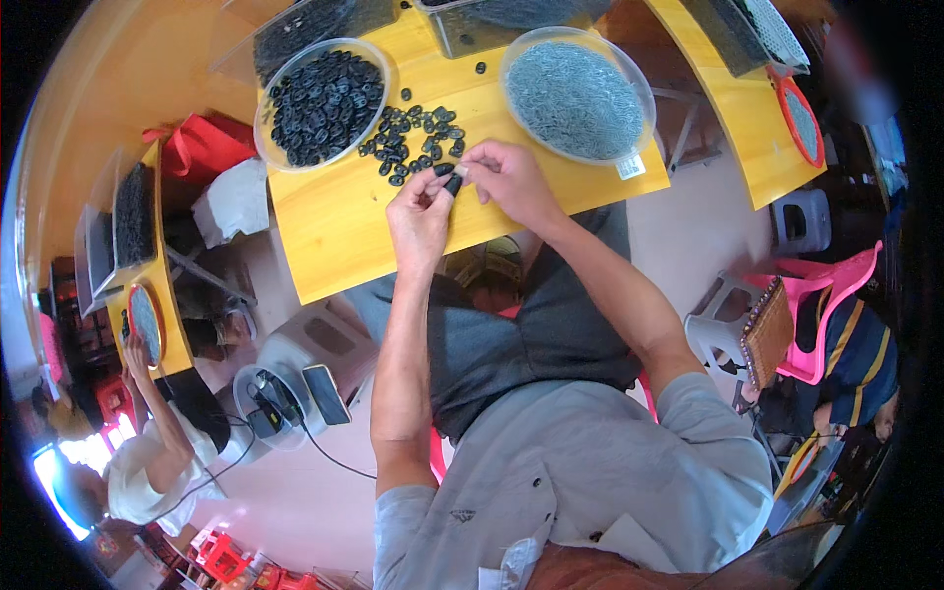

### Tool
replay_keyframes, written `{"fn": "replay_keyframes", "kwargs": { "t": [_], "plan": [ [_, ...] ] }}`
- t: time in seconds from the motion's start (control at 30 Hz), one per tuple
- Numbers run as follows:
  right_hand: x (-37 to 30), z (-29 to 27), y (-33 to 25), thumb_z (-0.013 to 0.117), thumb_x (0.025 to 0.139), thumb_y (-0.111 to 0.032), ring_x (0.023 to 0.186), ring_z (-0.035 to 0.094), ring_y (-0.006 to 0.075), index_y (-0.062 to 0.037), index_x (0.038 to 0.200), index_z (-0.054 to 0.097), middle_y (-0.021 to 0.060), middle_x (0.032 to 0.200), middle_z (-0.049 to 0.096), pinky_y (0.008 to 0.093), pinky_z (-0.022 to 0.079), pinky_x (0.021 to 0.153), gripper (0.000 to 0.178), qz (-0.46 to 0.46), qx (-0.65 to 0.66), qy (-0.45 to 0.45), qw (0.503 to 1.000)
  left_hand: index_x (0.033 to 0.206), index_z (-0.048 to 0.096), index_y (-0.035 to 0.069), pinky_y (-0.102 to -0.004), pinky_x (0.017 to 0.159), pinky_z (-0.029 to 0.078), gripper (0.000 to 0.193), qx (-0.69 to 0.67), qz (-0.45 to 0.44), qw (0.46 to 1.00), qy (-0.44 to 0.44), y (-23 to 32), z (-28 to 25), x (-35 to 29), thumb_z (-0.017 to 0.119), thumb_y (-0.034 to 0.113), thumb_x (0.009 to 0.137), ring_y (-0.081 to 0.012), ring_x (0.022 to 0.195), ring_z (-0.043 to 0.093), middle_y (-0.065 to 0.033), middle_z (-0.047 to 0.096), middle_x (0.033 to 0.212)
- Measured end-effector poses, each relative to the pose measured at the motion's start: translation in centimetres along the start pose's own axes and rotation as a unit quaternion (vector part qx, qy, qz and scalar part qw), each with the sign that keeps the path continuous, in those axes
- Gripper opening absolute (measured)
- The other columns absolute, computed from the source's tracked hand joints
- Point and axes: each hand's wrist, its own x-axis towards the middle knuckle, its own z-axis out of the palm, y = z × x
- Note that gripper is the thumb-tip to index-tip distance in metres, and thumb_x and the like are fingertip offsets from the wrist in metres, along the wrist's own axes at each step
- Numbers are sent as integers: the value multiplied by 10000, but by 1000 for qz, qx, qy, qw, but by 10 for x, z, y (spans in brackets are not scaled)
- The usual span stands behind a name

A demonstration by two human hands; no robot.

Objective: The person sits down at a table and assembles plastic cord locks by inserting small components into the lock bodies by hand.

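Over the near part of the yellow table [329,231], my left hand [421,218] is closed in a pinch, with black coverings on the fingertips. What lies between them is too small to make out. My right hand [511,182] meets it from the right, thumb and finger pinched at the same spot; any small part there is hidden. Just beyond my hands lies a loose group of small black oval pieces [391,147] with holes. A clear round tub [264,138] at the left is heaped with similar black pieces. Another tub [644,118] at the right holds many thin silvery metal pieces.
Clear bins [462,44] of dark parts stand along the table's far edge. A grey stool [324,339] left of my legs carries a phone [326,393] and chargers in a clear tub [246,393]. Another person [157,447] works at the left table; a pink chair [821,315] stands right.
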Motion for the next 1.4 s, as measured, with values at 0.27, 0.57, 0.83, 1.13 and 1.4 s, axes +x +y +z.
{"fn": "replay_keyframes", "kwargs": {
  "t": [0.27, 0.57, 0.83, 1.13, 1.4],
  "plan": [
    [-6, 6, -8, 632, 867, -61, 546, 535, 57, 34, 913, 636, 32, 704, 617, 212, 406, 487, 106, 10, 7, -29, 999, 996, 665, -43, -176, 644, 412, 152, 28, 24, 998, 59, -11, -12, -5, 641, -40, 846, -24, 702, 513, 14, 623, 799],
    [-11, -78, -64, 647, 831, -124, 712, 636, 223, -81, 898, 668, 84, 824, 652, 314, 487, 631, 82, -144, -377, 103, 909, 1037, 628, -75, -229, 747, 505, 189, 13, 3, 999, 50, -9, -11, -3, 574, -83, 856, -91, 777, 627, -82, 685, 906],
    [16, -136, -56, 602, 822, -91, 808, 634, 285, -83, 910, 668, 78, 878, 650, 378, 501, 706, 111, -161, -525, 3, 836, 1054, 618, -76, -222, 753, 498, 200, -23, 15, 998, 49, -14, -11, -4, 582, -76, 857, -79, 784, 613, -72, 679, 903],
    [19, -134, -51, 600, 805, -102, 786, 633, 308, -88, 865, 646, 79, 829, 626, 420, 500, 665, 77, -155, -570, -19, 806, 1039, 628, -64, -212, 736, 487, 182, -34, 22, 998, 53, -13, -10, -5, 598, -62, 860, -59, 765, 590, -42, 669, 875],
    [7, -126, -70, 639, 795, -79, 635, 625, 192, -59, 869, 650, 101, 790, 653, 306, 482, 586, 77, -109, -448, 67, 885, 1032, 627, -63, -213, 739, 489, 183, -35, 15, 998, 50, -17, -14, -4, 599, -71, 851, -63, 762, 593, -55, 675, 899]
  ]
}}
